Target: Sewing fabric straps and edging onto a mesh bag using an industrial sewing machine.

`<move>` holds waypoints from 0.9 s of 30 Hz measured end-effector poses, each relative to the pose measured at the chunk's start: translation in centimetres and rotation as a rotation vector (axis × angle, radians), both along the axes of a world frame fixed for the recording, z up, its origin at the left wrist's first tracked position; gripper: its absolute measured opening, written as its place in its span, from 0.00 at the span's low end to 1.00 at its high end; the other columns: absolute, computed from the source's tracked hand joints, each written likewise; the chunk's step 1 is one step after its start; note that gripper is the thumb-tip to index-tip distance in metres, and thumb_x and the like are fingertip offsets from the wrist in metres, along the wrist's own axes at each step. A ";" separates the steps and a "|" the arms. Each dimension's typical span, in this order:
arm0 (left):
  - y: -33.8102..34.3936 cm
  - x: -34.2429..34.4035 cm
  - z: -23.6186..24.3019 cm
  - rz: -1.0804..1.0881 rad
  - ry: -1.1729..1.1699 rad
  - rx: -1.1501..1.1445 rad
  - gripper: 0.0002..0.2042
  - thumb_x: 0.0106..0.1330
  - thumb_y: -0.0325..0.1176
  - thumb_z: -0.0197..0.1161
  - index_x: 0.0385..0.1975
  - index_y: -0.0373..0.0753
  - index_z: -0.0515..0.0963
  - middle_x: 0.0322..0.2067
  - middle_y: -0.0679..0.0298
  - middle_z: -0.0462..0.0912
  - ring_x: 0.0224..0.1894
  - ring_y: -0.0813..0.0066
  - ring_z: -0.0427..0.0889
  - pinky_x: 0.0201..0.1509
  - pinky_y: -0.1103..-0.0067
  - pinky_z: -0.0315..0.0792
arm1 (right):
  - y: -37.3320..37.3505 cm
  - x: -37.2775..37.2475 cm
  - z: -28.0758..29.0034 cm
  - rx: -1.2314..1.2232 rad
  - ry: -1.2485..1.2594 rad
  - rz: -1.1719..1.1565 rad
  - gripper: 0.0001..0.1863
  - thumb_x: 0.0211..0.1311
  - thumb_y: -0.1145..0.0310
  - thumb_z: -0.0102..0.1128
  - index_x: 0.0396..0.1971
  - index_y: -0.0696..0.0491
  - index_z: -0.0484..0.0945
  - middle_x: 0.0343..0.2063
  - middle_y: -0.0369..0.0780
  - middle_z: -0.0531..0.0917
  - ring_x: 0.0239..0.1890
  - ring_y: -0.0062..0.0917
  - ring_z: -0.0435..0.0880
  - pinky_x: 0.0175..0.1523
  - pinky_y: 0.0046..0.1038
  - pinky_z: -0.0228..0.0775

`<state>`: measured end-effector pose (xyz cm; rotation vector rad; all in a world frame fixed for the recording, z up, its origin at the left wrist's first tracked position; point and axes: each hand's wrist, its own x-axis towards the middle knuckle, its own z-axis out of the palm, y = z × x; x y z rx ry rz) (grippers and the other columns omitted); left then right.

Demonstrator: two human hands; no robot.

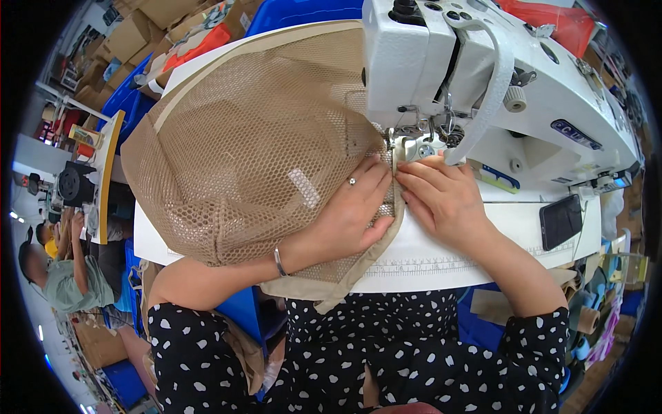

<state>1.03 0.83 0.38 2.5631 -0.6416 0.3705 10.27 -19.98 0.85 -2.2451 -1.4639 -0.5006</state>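
Note:
Beige mesh fabric (241, 138) with a binding strip (372, 255) along its edge runs under the needle area of a white sewing machine (396, 58). My left hand (348, 210), wearing a ring and bracelet, lies on the mesh just left of that strip, fingers extended and pressed down. Fingertips of my right hand (445, 203) rest at the strip near the presser foot (427, 127), fingers lightly curved, thumb alongside. The fabric's front end hangs over the table edge.
A black phone (560, 222) lies at the table's right, near a printed ruler (414, 265). Blue bins (131, 93) and cardboard boxes (127, 38) stand behind. Two co-workers (72, 283) sit at another machine on the left. Rolls (586, 321) lie at the right.

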 end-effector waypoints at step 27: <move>1.3 2.2 0.5 -0.053 0.013 0.005 0.28 0.61 0.33 0.66 0.59 0.22 0.71 0.60 0.43 0.69 0.68 0.44 0.67 0.72 0.63 0.65 | 0.6 1.1 0.1 -0.089 0.142 -0.058 0.14 0.60 0.71 0.65 0.47 0.51 0.83 0.52 0.37 0.85 0.53 0.34 0.82 0.49 0.35 0.78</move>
